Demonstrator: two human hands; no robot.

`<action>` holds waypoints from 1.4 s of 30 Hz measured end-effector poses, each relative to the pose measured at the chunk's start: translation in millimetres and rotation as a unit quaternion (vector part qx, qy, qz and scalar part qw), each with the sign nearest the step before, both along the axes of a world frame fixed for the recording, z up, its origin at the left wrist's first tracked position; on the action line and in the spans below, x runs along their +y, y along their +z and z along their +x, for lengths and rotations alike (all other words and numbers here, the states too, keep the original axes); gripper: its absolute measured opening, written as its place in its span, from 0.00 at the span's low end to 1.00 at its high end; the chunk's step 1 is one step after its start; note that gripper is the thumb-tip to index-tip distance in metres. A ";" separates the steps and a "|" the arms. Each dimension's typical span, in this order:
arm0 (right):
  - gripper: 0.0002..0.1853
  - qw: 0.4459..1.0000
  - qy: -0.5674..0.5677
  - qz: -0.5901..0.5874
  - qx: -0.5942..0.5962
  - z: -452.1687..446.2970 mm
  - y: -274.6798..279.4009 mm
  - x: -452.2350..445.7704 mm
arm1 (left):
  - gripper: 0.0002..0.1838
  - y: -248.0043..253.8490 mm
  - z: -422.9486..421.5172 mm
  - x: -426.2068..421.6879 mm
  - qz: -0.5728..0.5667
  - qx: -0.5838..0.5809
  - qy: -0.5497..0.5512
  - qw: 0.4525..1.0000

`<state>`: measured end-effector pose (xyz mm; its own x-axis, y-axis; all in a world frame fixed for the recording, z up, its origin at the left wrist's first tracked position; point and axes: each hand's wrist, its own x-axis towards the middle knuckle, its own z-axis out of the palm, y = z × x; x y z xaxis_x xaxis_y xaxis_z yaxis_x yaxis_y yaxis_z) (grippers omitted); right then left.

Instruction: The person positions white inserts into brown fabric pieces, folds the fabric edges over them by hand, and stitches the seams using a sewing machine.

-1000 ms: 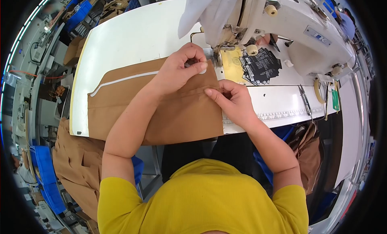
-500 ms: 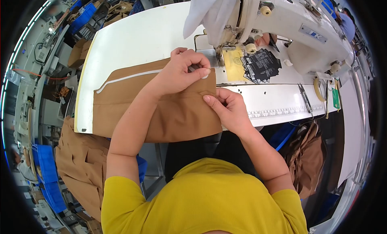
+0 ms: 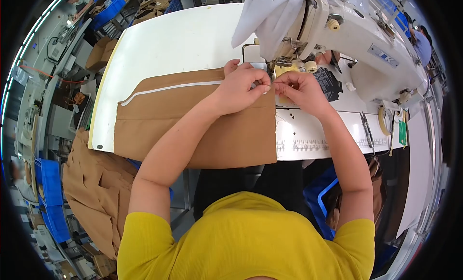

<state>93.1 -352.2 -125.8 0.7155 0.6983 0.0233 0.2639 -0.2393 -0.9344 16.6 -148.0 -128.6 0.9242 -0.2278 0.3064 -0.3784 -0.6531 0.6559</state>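
Observation:
A brown fabric panel (image 3: 202, 135) lies flat on the white sewing table, with a narrow white strip (image 3: 178, 88) running along its upper part. My left hand (image 3: 242, 88) rests over the panel's upper right, thumb and index finger pinched at its edge by the strip's end. Right beside it, my right hand (image 3: 302, 91) is pinched at the panel's right edge, fingertips almost meeting the left ones. What lies between the right fingertips is too small to make out. The sewing machine's needle area (image 3: 271, 68) is just above both hands.
Behind my right hand lie several black printed labels (image 3: 329, 84). Tweezers (image 3: 367, 129) and a tape roll (image 3: 384, 120) sit at the table's right. A ruler scale (image 3: 308, 145) runs along the front edge. White cloth (image 3: 267, 20) hangs by the machine head. Brown fabric (image 3: 96, 188) is heaped lower left.
My right hand has let go of the panel's lower right edge and moved up beside my left hand. The panel lies smoother and shows further right, as the whole view has shifted somewhat.

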 end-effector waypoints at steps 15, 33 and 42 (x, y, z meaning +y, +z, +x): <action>0.05 0.998 -0.024 0.003 -0.062 -3.9 -12.2 2.1 | 0.02 -4.4 11.4 0.5 0.067 -0.031 -0.013 0.997; 0.02 0.995 -0.009 0.095 -0.009 -5.0 -16.8 1.2 | 0.05 3.2 -0.3 -2.7 0.135 -0.120 0.028 0.983; 0.05 0.955 0.024 0.092 -0.281 -3.7 -15.8 -2.2 | 0.09 12.0 -8.5 -2.3 0.180 -0.213 0.071 0.958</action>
